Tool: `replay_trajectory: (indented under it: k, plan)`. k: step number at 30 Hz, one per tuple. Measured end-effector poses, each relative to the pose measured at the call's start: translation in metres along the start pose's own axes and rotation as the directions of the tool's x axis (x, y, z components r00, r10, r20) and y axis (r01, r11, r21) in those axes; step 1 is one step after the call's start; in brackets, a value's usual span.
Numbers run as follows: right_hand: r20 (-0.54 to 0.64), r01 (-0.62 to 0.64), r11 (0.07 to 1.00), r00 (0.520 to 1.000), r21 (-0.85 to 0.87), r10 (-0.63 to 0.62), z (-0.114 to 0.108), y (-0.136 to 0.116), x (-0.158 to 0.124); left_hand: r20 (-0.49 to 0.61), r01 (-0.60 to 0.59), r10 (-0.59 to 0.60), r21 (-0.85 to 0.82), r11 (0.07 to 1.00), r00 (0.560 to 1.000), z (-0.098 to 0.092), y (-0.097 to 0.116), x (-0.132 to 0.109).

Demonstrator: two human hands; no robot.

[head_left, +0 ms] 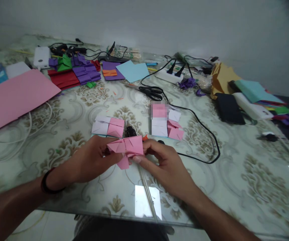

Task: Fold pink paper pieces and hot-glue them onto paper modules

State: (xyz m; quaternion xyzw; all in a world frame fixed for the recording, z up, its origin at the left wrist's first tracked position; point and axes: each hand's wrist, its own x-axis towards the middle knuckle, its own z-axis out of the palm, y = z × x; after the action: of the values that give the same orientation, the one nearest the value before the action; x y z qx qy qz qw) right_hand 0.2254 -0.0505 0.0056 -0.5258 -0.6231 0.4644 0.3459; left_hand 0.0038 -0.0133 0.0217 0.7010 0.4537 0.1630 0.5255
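Note:
Between my two hands is a piece of folded pink paper [133, 146] with creased flaps, held above the table's near half. My left hand [90, 160] pinches its left side, thumb on top. On the right edge, my right hand [163, 164] grips it between thumb and fingers. Just behind lies a folded pink and white paper piece [116, 127]. Another folded pink and white piece [159, 127] lies to the right of it. A glue gun, black at its visible end [130, 132], is partly hidden behind the held paper, and a clear glue stick [148, 194] runs toward the table's front edge.
Black scissors [151, 93] and a looping black cable [204, 125] lie beyond my hands. A large pink sheet [16, 97] covers the left. Purple folded papers [86, 72], light blue sheets [133, 71] and a white power strip [169, 76] line the back. A black phone [229, 107] is at right.

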Motion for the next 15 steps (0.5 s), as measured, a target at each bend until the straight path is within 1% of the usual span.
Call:
replay_trajectory:
  k: [4,9,15]
  plan:
    - [0.016,-0.015,0.998,1.0,0.06,0.014,0.0001,0.0016,0.0002,0.028,-0.028,0.028,-0.002,1.0,0.999,-0.0007,-0.0035,0.0012]
    - [0.031,-0.046,0.991,0.999,0.124,0.042,0.0007,0.005,0.0019,0.063,-0.061,0.059,0.033,0.998,0.996,-0.0039,0.0005,0.0014]
    - [0.069,-0.11,0.98,0.993,0.163,0.1,0.0033,0.0054,0.0024,0.002,-0.026,0.026,0.127,0.992,1.0,-0.0022,-0.0018,0.0028]
